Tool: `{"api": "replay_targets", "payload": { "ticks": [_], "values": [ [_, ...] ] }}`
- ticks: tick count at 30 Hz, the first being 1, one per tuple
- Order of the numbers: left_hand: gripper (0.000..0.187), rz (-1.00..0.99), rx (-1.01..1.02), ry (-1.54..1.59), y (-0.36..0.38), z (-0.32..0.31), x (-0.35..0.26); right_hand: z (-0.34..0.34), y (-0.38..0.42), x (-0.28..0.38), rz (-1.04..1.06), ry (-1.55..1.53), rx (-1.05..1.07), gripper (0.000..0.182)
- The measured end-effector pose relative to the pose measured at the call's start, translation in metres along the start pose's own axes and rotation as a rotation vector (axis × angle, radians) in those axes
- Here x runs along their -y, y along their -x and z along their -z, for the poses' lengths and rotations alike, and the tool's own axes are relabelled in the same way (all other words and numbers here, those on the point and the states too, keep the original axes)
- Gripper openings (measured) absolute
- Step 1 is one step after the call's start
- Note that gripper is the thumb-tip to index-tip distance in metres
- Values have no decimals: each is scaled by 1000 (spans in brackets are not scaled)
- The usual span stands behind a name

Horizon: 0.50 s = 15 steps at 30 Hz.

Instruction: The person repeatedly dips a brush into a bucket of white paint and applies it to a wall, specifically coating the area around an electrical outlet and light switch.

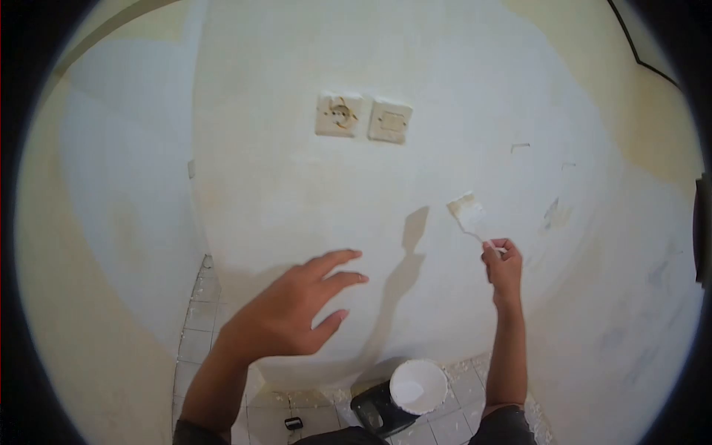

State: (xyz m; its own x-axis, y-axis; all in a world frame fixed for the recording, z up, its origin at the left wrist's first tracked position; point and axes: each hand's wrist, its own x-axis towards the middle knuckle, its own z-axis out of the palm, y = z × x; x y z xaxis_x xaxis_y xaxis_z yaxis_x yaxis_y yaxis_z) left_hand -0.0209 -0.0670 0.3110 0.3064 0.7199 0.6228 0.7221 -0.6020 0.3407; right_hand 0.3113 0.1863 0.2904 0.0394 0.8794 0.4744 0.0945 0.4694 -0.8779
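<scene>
My right hand (503, 268) is closed around the thin handle of a paintbrush (467, 213). The brush's broad, flat head is coated in white and points up and to the left, close in front of the wall (297, 193); whether it touches cannot be made out. My left hand (300, 304) is held out with its fingers spread, nothing in them. Below, on the floor, stands a white bucket (420, 374) with white paint inside.
A stained socket (339, 115) and a light switch (389, 121) sit on the wall above my hands. A black object (382, 408) lies beside the bucket, and a small black item (294, 423) is on the tiled floor (196, 345). White flecks dot the tiles.
</scene>
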Motion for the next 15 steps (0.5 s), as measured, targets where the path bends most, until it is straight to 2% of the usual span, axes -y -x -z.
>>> {"api": "replay_targets", "payload": {
  "ticks": [3,5,7,11,15],
  "values": [
    [44,-30,-110,-149,-18,36,11,-5,-34,61,208,107,43,17],
    [42,-67,-171,-267,-39,57,18,-12,-49,111,287,137,20,18],
    [39,-82,-221,-343,-67,72,30,-13,-70,151,355,92,96,23],
    [36,-165,-398,-479,-131,89,66,-14,-103,209,408,-47,145,35],
    [39,-266,-653,-560,-190,86,100,-21,-135,247,503,-118,132,39]
  ]
}}
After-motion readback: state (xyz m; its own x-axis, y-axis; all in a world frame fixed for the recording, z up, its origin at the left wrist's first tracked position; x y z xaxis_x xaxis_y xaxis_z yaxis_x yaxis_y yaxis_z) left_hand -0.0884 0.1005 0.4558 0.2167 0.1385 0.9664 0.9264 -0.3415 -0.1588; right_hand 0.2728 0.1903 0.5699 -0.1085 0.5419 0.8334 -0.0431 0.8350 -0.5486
